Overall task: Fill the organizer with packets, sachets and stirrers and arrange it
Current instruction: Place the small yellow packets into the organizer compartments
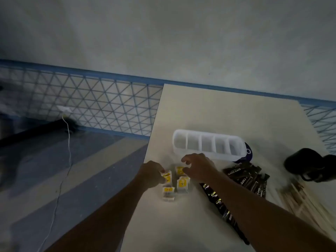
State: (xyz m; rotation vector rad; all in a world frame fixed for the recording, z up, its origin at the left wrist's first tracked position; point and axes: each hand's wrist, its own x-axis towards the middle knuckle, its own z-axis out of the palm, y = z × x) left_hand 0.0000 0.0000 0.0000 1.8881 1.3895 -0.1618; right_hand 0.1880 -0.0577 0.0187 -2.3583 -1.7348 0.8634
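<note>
The organizer (209, 144) is a white translucent tray with five compartments in a row, and all five look empty. It stands on the pale bench (209, 106), just beyond the fingers of the right hand (198, 167).

The right hand is spread loosely, palm down, with its fingers (187, 159) curled a little and apart from each other. They hover over a small group of white sachets with yellow labels (182, 183). Whether the fingertips touch the top sachet I cannot tell, because the hand covers it partly; the hand does not close on anything that I can see.

The left hand (151, 176) is at the left side of the same group. Its fingers pinch the upper corner of one sachet (167, 177), which stands tilted against them. Two more sachets lie just below the fingers of both hands, side by side on the bench.

To the right of the right forearm lies a pile of dark brown stick packets (247, 179), fanned out, and a strip of shiny dark packets (218, 200) runs toward the near edge of the bench. Further right there are thin wooden stirrers (298, 195), blurred. A black object (309, 164) sits near the right edge, and a dark blue round thing (248, 151) shows behind the right end of the organizer.
</note>
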